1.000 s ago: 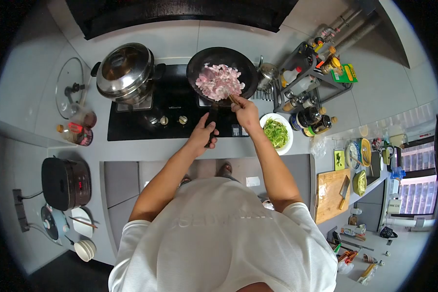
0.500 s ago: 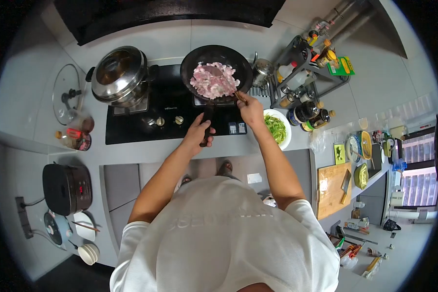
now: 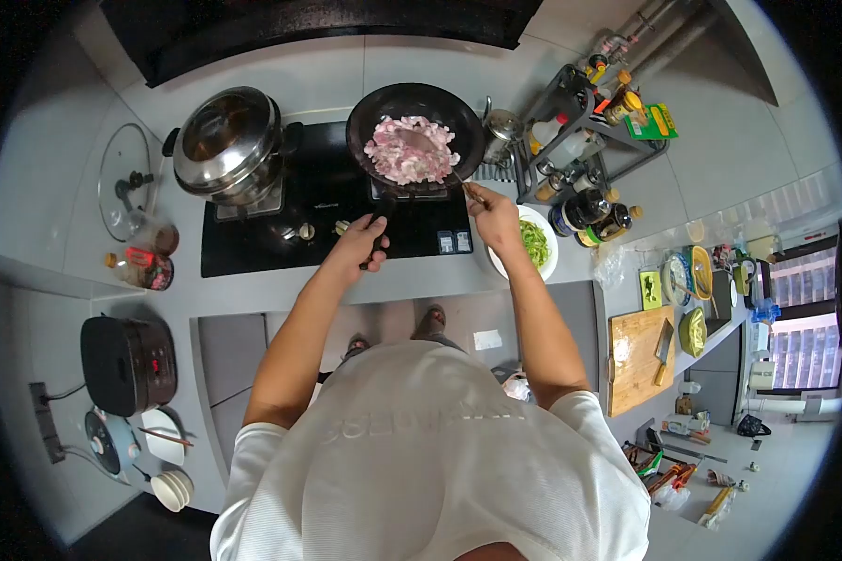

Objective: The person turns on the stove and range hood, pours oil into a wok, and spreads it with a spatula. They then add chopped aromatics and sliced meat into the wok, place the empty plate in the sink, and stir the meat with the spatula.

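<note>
My left hand (image 3: 356,248) is wrapped round the dark handle of a black wok (image 3: 458,116) on the right burner. Pieces of pale pink meat (image 3: 410,150) lie in the wok. At the wok's lower right rim, my right hand (image 3: 494,219) is closed on the brown handle of a spatula (image 3: 475,193), whose blade is partly hidden among the meat. Just beside my right wrist is a white plate (image 3: 553,245) with sliced green vegetables (image 3: 534,243), partly covered by the hand.
A lidded steel pot (image 3: 226,147) stands on the left burner of the black stove (image 3: 281,245). Right of the wok are a metal jug (image 3: 502,127), a rack (image 3: 571,103) with bottles, and dark sauce bottles (image 3: 585,211). A knife (image 3: 664,351) lies on a wooden board (image 3: 634,360).
The wok handle and my left hand have swung a little to the left. My right hand has shifted slightly right and down, and the meat has been moved about.
</note>
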The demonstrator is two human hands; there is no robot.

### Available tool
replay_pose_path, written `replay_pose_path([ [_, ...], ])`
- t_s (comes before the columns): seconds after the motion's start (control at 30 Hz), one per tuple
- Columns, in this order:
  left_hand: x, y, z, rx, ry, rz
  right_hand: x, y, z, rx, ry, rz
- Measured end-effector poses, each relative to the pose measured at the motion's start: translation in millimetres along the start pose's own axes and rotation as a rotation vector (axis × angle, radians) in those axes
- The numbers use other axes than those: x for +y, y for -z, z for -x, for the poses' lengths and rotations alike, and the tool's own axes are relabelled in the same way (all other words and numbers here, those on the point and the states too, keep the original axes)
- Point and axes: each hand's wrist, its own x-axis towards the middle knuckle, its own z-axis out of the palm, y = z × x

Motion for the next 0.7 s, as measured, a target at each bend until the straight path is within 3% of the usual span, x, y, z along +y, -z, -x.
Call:
replay_pose_path([
  [0.37,2,4,-3,0.022,-0.009,-0.111,7,-4,14,0.041,-0.028,0.08],
  [0.47,1,6,-3,0.016,-0.003,-0.107,16,0,14,-0.033,-0.061,-0.177],
  [0.57,2,5,-2,0.007,0.002,-0.088,0,14,22,-0.13,-0.115,-0.194],
  [0.7,0,7,-3,0.004,0.024,-0.067,-6,18,20,-0.083,-0.051,0.02],
])
